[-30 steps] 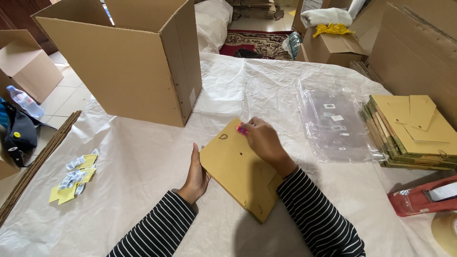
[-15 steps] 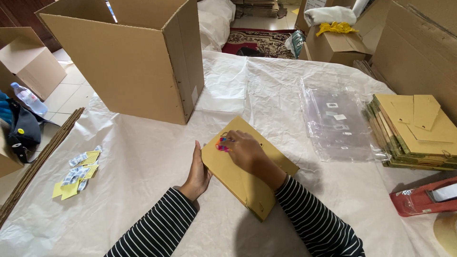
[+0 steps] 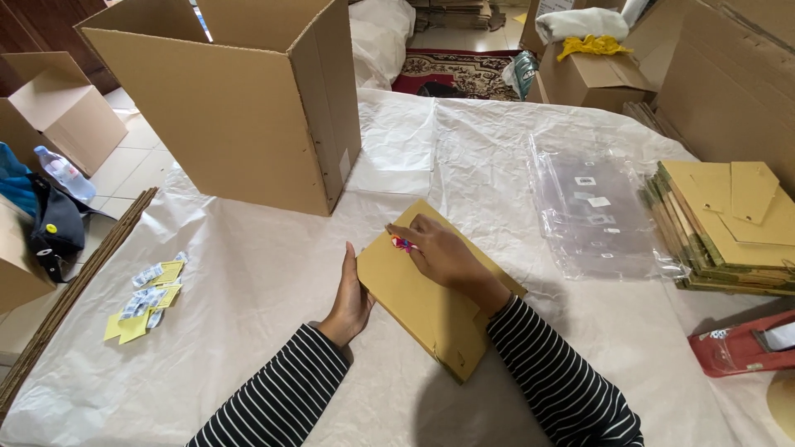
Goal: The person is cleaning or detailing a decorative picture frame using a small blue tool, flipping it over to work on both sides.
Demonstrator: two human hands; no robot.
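A flat tan cardboard piece (image 3: 422,306) lies at an angle on the white-covered table (image 3: 248,273). My left hand (image 3: 351,300) presses against its left edge, fingers straight up. My right hand (image 3: 443,255) rests on top of the cardboard, fingertips pinching a small pink and blue object (image 3: 403,244) against the surface near the upper left corner. Both sleeves are black and white striped.
A large open cardboard box (image 3: 248,108) stands at the back left. Clear plastic sleeves (image 3: 592,207) lie to the right, beside a stack of flat tan cardboard pieces (image 3: 729,228). Small yellow and white packets (image 3: 147,298) lie at left. A red item (image 3: 741,348) sits at far right.
My right hand has slid with the small pink object from the cardboard's top corner down and left across its face. My left hand has stayed at the left edge.
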